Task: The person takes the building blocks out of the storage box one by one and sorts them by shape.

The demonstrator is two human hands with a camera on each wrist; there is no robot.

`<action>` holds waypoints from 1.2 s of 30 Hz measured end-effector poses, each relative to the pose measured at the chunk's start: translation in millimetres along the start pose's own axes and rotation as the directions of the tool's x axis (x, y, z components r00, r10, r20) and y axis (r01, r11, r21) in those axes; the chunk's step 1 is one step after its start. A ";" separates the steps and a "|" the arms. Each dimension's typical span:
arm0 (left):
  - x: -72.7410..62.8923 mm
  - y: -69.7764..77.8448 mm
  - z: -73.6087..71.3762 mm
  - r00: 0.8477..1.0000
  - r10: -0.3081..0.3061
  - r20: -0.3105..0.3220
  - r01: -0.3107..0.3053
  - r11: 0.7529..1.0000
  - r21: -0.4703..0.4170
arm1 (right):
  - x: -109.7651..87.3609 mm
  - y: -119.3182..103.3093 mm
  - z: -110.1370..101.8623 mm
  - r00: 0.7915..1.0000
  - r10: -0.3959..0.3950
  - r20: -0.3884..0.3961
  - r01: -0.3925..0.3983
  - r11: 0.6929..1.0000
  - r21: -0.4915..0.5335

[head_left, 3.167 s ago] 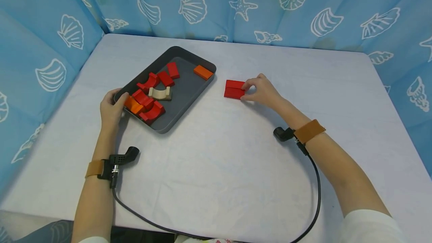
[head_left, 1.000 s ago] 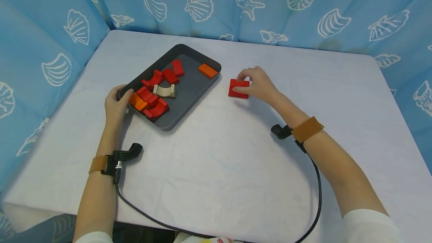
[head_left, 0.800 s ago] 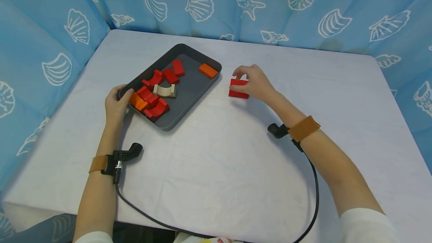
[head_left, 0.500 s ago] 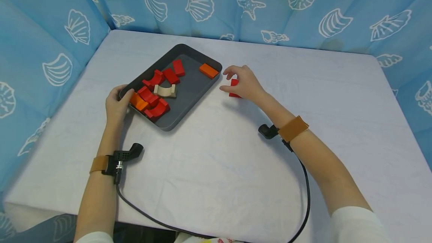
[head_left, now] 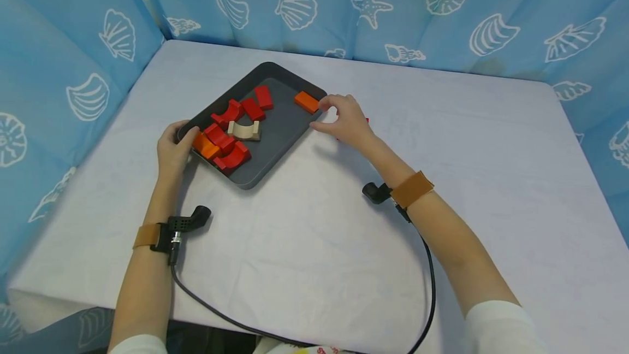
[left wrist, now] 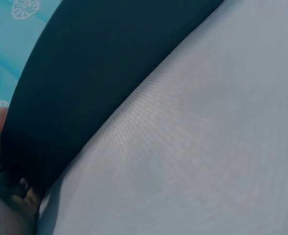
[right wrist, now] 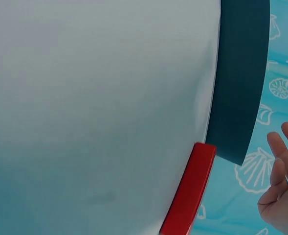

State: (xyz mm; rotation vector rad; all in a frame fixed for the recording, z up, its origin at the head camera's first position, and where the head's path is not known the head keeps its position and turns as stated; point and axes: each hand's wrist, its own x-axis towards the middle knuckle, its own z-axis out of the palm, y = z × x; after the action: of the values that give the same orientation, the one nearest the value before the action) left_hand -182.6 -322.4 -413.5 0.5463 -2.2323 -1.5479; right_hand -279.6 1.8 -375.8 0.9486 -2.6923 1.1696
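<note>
We see the left hand gripping the left corner of a dark gray tray, while the right hand, holding nothing, thumb and fingers parted, hovers at its right corner beside an orange block lying inside, a red block mostly hidden behind that hand.

**Red Blocks Are Leading the Count**

From here I'm counting five of them sitting in one dark grey tray. At least two orange blocks are lying there too, the crowded corner blurring that figure, and one pale wooden arch is sitting among them. Outside, at least one more red block is showing, partly hidden. Two hands, one left hand and one right hand, are appearing, and two wrist cameras are riding on two brown straps.
</note>
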 end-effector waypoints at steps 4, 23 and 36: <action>0.9 -0.3 -0.7 1.000 0.005 0.006 -0.005 1.000 -0.010 | 4.2 -2.1 6.3 0.999 -0.034 -0.026 0.034 0.999 0.003; 7.3 -6.0 -2.0 1.000 0.011 -0.005 -0.011 1.000 -0.001 | 26.1 -23.3 42.4 0.994 -0.046 -0.102 0.047 0.999 0.006; 7.2 -6.0 -2.7 1.000 0.015 0.013 -0.015 1.000 -0.018 | 45.7 -38.1 57.8 0.999 0.052 -0.010 -0.053 0.985 -0.166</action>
State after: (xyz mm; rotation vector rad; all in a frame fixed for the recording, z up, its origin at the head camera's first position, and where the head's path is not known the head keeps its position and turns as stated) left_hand -186.8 -330.1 -417.7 0.5142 -2.2250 -1.5669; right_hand -284.7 -80.9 -379.5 0.8535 -2.7735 0.9350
